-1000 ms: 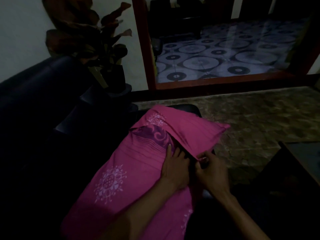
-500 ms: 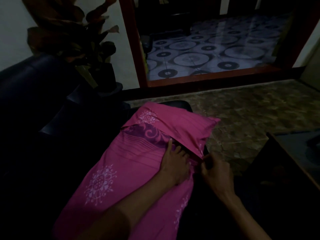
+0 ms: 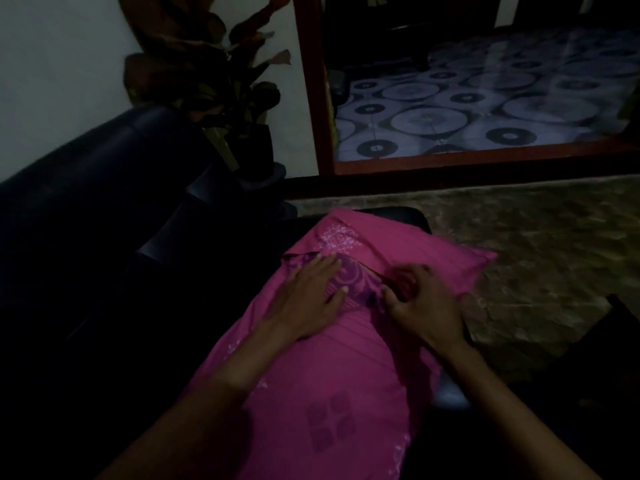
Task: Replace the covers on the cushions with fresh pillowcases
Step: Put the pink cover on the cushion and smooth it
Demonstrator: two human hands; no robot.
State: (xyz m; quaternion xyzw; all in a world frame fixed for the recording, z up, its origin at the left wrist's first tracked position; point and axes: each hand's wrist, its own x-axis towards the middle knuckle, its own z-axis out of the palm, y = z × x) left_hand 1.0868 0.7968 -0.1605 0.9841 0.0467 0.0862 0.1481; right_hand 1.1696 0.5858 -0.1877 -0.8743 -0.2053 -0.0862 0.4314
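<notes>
A cushion in a pink pillowcase (image 3: 311,382) with white flower prints lies lengthwise in front of me on a dark sofa. Near its far end a flap of the pink cloth (image 3: 408,251) folds over a purple patterned strip (image 3: 356,285). My left hand (image 3: 304,299) lies flat on the case with straight fingers, fingertips at the purple strip under the flap's left part. My right hand (image 3: 426,303) has curled fingers that pinch the pink cloth at the flap's edge, right of the purple strip. The image is dim and slightly blurred.
The dark sofa (image 3: 86,209) runs along my left. A potted plant (image 3: 221,91) stands at its far end by the white wall. A red-framed doorway (image 3: 311,98) opens onto a patterned floor. A mottled rug (image 3: 536,244) lies right, and a dark table corner (image 3: 620,313) sits beyond it.
My left hand slid left and forward along the flap to the purple strip. My right hand moved up from the cushion's right edge onto the flap's middle. The camera view shifted.
</notes>
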